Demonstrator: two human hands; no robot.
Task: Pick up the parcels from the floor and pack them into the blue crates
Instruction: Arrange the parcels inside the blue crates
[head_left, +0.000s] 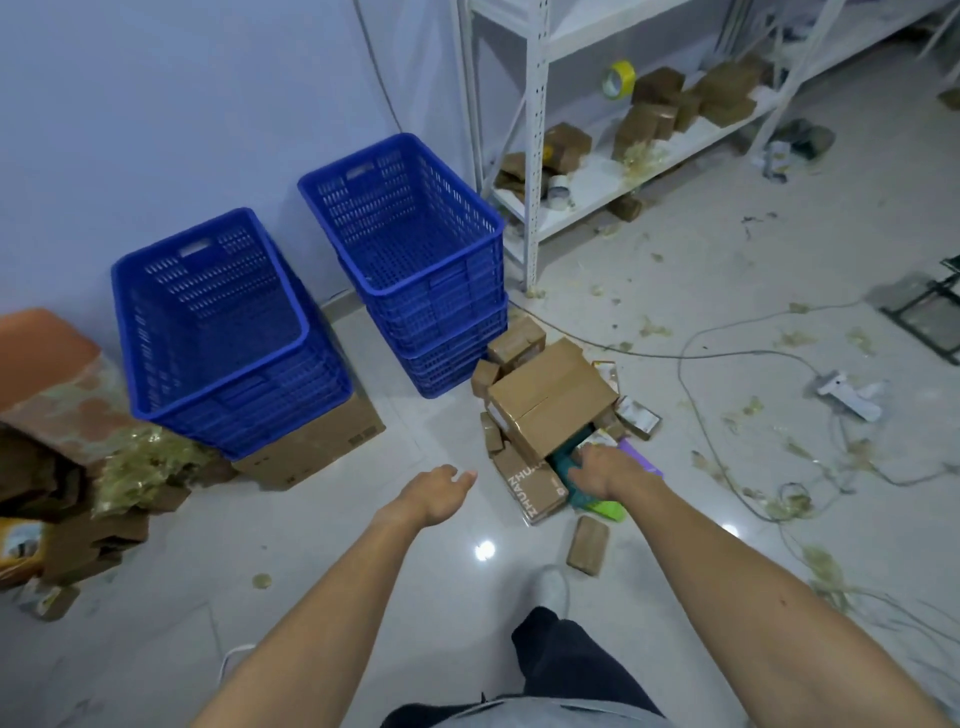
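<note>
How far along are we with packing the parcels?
Done: nothing; left blue crate and right blue crate look empty. In hand: right hand reaches onto a teal parcel in the floor pile; left hand hangs open. Left: that pile, including the large cardboard box and small brown parcel.

Pale, glossy floor (363, 545). Against the wall (156, 104), a stack of blue crates (441, 332) straight on it; to its left, a second stack (218, 322) raised on a cardboard box (317, 447). Right of the crates, a heap of brown parcels (550, 410); one small parcel (588, 544) apart, nearer. Cables (727, 332) and tape scraps (810, 558) strewn rightward; more cartons (93, 540) heaped at far left.
</note>
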